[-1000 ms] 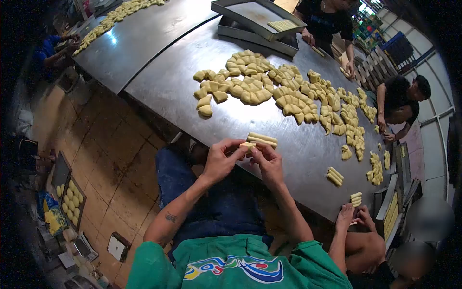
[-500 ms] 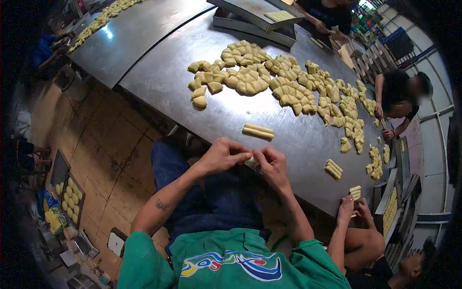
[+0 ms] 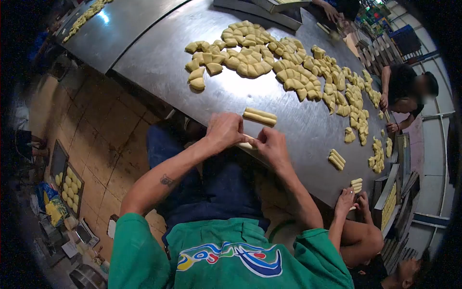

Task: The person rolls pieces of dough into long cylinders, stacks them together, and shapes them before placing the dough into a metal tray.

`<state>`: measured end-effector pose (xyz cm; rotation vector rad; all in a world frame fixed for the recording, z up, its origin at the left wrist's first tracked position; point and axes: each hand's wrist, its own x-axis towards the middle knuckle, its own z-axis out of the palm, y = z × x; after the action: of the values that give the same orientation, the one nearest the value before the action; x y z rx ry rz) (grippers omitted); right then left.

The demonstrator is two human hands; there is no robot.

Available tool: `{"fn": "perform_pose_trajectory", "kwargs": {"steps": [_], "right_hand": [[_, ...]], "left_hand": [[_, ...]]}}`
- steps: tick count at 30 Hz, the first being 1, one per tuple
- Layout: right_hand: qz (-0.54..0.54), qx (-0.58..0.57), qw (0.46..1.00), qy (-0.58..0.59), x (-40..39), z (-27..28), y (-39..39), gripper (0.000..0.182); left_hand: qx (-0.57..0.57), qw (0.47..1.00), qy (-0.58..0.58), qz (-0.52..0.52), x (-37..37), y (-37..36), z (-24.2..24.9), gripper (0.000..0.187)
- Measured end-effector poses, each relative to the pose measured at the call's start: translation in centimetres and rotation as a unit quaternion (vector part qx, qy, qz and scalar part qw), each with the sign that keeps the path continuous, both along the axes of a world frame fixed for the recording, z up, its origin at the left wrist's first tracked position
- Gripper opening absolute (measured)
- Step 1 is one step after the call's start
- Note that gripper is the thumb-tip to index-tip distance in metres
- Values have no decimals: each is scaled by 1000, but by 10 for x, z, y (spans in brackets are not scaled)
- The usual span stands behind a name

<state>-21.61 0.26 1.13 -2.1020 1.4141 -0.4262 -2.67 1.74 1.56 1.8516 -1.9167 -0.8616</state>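
Between my two hands, at the near edge of the metal table (image 3: 159,77), is a short piece of pale dough (image 3: 247,143). My left hand (image 3: 225,129) is closed on its left end, fingers bent over it. The fingers and thumb of my right hand (image 3: 270,143) pinch its right end. Just beyond my hands lies a pair of dough rolls (image 3: 260,116), side by side. Farther back, a wide spread of cut dough pieces (image 3: 248,62) covers the middle of the table.
Metal trays (image 3: 260,13) stand at the far edge. To the right, a co-worker's hands (image 3: 351,200) are beside small rolls (image 3: 356,185); more rolls (image 3: 337,159) lie nearer me. Another person (image 3: 404,91) works at the right end. Trays of dough (image 3: 72,190) rest on the floor at left.
The dough between my hands shows as a longer piece now, and my left hand has turned over it, knuckles up. The view has shifted slightly, moving the table contents within it.
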Motion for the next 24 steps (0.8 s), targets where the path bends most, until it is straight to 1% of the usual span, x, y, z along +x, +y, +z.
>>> {"fn": "perform_pose_trajectory", "kwargs": {"steps": [1, 2, 3, 4, 5, 7, 8, 10, 11, 13, 14, 15, 16, 17, 18, 19, 20, 21, 22, 23, 24], "right_hand": [[-3, 3, 1000, 1, -6, -4, 1, 27], [-21, 125, 991, -45, -17, -11, -2, 27], [-36, 241, 966, -90, -18, -6, -5, 26], [-72, 351, 914, -190, -21, 7, -3, 28], [-68, 351, 915, -186, -20, 5, -6, 28], [-62, 287, 952, -85, -20, 0, -6, 37], [-65, 293, 950, -83, -19, -4, -4, 37], [-99, 211, 971, 61, -4, 2, -4, 58], [-98, 216, 969, 64, -2, 5, -6, 58], [-67, 191, 969, 143, -1, 12, -2, 62], [-66, 188, 969, 143, -7, 9, -3, 62], [-45, 208, 967, 141, -18, 2, -10, 62], [-23, 224, 965, 137, -22, 4, -18, 62], [-16, 209, 968, 136, -27, 4, -24, 62], [9, 202, 972, 122, -28, 9, -22, 64], [37, 202, 972, 111, -27, 10, -19, 65], [49, 175, 977, 112, -26, 9, -17, 71], [57, 181, 975, 114, -23, 4, -16, 71], [48, 133, 980, 141, -22, -2, -19, 63], [36, 85, 982, 168, -22, -6, -20, 56], [14, 106, 978, 181, -15, -1, -20, 62]], "left_hand": [[3, 1000, 1, -3, 0, 3, -4, 31], [-26, 1000, -8, -1, 3, 5, -9, 34], [-60, 998, -16, 2, 7, 5, -8, 36], [-21, 1000, 14, -12, 11, 3, -7, 37], [-22, 1000, 17, -8, 12, 3, -8, 37], [-38, 999, -9, -22, 11, 3, -12, 42], [-31, 999, -7, -24, 10, 5, -15, 42], [-7, 999, -29, -25, 9, 3, -11, 42], [-2, 999, -27, -25, 8, 3, -12, 42], [-62, 996, -64, -20, 6, 6, -13, 41], [-44, 995, -66, -65, 13, 1, -17, 41], [-53, 994, -69, -61, 20, -1, -21, 41], [-40, 992, -43, -112, 28, -6, -21, 43], [-26, 987, -18, -159, 36, -11, -23, 44], [-31, 986, 10, -161, 38, -10, -16, 44], [-32, 988, 11, -149, 38, -9, -14, 44], [-35, 991, -3, -132, 34, -7, -13, 45], [-36, 992, -18, -119, 29, -6, -12, 46], [-10, 994, -41, -102, 25, -10, -11, 48], [-4, 994, -38, -104, 19, -8, -10, 48], [-14, 995, -68, -75, 13, -8, -7, 47]]}}
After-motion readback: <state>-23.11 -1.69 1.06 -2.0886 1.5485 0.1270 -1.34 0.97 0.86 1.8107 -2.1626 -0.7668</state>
